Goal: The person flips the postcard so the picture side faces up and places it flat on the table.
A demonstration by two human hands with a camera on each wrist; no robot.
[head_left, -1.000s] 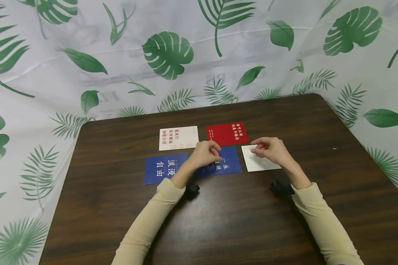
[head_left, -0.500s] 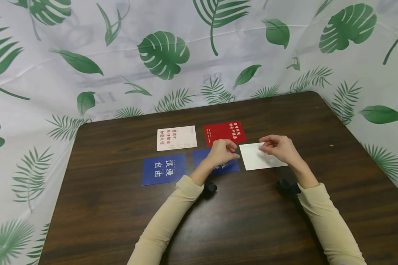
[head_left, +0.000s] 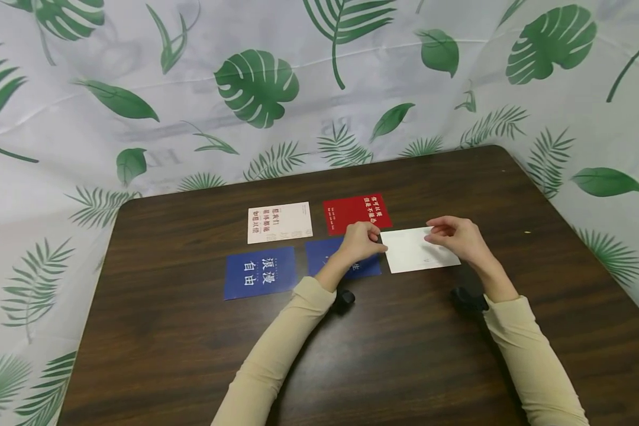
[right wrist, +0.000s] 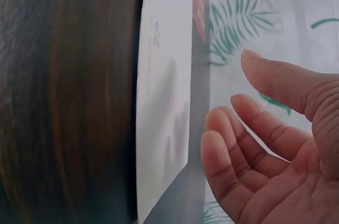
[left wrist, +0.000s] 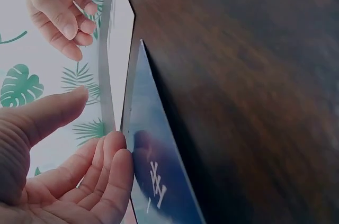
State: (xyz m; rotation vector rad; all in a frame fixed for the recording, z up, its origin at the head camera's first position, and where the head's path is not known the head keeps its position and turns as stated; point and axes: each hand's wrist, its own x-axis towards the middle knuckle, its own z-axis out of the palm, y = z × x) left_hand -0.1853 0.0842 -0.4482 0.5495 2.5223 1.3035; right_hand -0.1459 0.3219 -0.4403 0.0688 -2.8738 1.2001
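Note:
In the head view a white card [head_left: 412, 251] lies on the table, with faint small print near its lower edge. My left hand [head_left: 359, 241] is at its left edge, partly covering a blue card [head_left: 323, 247] with white characters. In the left wrist view the left hand's fingertips [left wrist: 114, 142] are by the edges of the white and blue cards; whether they touch is unclear. The thumb stands apart. Over the white card's right side hovers my right hand [head_left: 460, 239]. The right wrist view shows its loosely bent fingers [right wrist: 214, 150] apart from the card, holding nothing.
A red card [head_left: 354, 214] lies behind the covered blue one. Further left are a cream card [head_left: 279, 222] with red characters and another blue card [head_left: 260, 273]. The dark wooden table [head_left: 394, 349] ends at a leaf-patterned cloth [head_left: 191, 106].
My left hand has moved right across the blue card to the white card's left edge. The right hand has shifted slightly right, uncovering more of the white card.

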